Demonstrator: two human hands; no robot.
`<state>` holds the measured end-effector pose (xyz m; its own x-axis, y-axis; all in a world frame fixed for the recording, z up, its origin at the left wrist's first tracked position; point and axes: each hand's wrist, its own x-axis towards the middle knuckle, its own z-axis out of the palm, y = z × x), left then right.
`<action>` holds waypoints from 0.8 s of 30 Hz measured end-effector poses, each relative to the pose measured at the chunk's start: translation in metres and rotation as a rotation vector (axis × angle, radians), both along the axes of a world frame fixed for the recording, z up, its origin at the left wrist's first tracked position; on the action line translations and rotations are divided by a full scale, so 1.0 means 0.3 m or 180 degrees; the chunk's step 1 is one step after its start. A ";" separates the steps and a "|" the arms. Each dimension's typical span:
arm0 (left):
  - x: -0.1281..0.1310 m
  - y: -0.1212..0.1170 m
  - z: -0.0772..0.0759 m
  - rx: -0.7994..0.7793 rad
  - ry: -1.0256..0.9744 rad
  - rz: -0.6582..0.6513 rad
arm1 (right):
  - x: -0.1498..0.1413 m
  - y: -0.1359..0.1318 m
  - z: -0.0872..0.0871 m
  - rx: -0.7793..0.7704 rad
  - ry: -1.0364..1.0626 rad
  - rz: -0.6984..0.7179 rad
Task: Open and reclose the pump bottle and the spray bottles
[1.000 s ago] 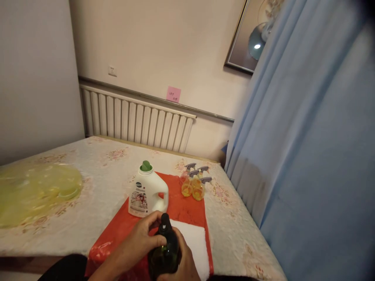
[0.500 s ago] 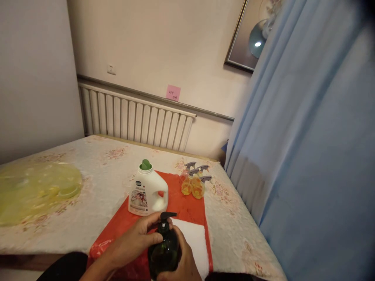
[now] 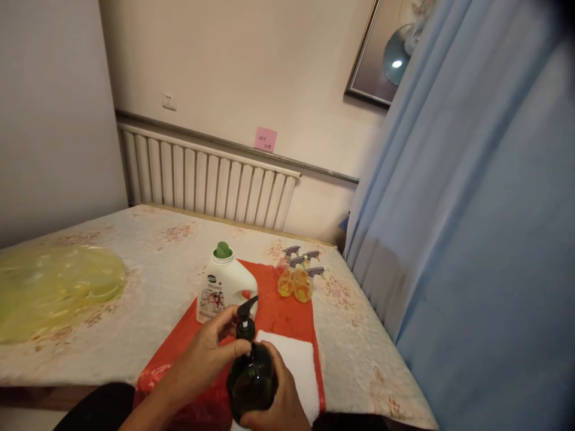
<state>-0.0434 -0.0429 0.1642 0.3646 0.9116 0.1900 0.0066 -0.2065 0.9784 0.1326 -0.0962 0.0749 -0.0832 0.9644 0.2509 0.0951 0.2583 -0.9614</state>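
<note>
The dark pump bottle (image 3: 251,383) stood low in the view, at about 6 o'clock from the white detergent jug (image 3: 224,290), held over the near end of the red cloth (image 3: 278,314) and the white towel (image 3: 294,368). The right hand (image 3: 281,404) wrapped the bottle from the 4 o'clock side, its fingers closed around the round body so that the glass sat deep in the palm; only the upper face of the bottle and its neck showed clear of the hand. The left hand (image 3: 211,350) came in from 8 o'clock, and its fingers (image 3: 233,346) were pinched together on the collar just under the black pump head (image 3: 246,311). The pump head rose above those fingertips, its spout tilted up toward 1 o'clock, touching neither hand beyond the collar grip.

The jug, with its green cap (image 3: 221,249), stood upright on the red cloth just beyond the left hand's knuckles. At 2 o'clock from the jug, 3 small spray bottles (image 3: 296,278) of yellow liquid stood clustered at the cloth's far corner. A crumpled yellow plastic bag (image 3: 54,290) lay well apart at 9 o'clock on the floral tablecloth (image 3: 153,269). A blue curtain (image 3: 471,227) hung along the 3 o'clock side, and a radiator (image 3: 202,182) ran along the wall at 12 o'clock.
</note>
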 end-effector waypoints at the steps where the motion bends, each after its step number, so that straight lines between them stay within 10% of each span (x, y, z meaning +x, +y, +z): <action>1: -0.003 -0.002 0.008 -0.0050 -0.0064 -0.0042 | 0.001 0.000 0.001 0.0003 -0.0017 -0.0004; 14: -0.018 -0.027 0.073 0.0317 -0.0134 0.0336 | 0.003 -0.013 0.028 -0.0224 -0.0136 -0.0011; 24: -0.073 0.029 0.025 -0.0299 -0.1860 0.1410 | 0.012 0.001 0.026 -0.0318 -0.0169 -0.0114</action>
